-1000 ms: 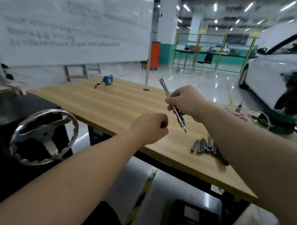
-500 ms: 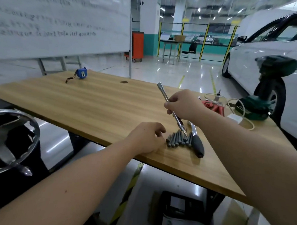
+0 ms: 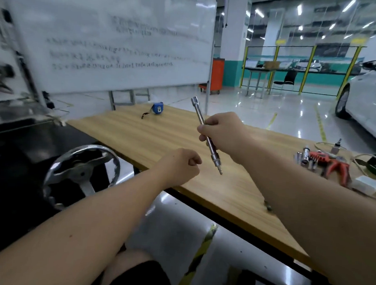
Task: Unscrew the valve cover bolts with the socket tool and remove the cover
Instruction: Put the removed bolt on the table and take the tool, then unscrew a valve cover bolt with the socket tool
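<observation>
Our right hand (image 3: 223, 131) grips the long silver socket tool (image 3: 206, 134) above the wooden table (image 3: 161, 139); our left hand (image 3: 179, 165) is fisted, seemingly empty. We should seat the socket squarely before turning.

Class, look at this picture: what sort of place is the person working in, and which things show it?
Probably a car repair training workshop: a white car parked on the glossy floor, a whiteboard with writing, and a wooden workbench bearing hand tools.

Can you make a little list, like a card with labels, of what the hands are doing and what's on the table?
right hand: grips the socket tool, tilted, above the table
left hand: curled into a fist, holds nothing that shows
table: wooden
far end: blue tape measure
right side: red-handled pliers among small metal bits
left of table: shiny metal handwheel
valve cover: not in view
</observation>
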Demonstrator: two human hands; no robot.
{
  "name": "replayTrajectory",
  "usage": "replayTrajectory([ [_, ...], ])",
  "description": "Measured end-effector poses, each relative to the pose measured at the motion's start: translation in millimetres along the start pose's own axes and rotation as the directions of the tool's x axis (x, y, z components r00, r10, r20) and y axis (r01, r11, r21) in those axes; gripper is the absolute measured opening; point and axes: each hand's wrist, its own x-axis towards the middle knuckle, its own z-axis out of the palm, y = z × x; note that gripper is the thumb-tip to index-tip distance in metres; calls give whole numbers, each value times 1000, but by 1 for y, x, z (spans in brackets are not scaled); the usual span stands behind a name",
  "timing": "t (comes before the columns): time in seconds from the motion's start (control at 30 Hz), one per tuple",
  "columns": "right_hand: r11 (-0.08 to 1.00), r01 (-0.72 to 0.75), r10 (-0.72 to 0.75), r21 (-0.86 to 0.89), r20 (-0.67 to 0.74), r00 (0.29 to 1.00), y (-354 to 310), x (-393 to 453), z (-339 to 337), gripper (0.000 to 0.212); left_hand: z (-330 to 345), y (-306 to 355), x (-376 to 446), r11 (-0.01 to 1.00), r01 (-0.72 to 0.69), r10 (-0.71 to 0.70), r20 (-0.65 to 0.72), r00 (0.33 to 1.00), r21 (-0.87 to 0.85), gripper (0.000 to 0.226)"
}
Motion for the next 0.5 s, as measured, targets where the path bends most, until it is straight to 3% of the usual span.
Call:
replayTrajectory([
  [0.13,978,94,-107,186,59,993,-60,8,67,14,-75,-26,-39,965,26,-53,-95,994,-262,15],
  [0.3,917,187,-230,351,83,970,-136,14,149,23,-167,-55,-103,915,-37,-89,-291,953,-401,25],
  [0.37,883,202,-273,424,113,955,-165,15,183,25,-201,-71,-127,942,-23,-115,-388,914,-334,28],
  [0.5,821,223,-354,526,162,921,-222,8,250,25,-263,-101,-179,986,152,-163,-484,860,-62,30],
])
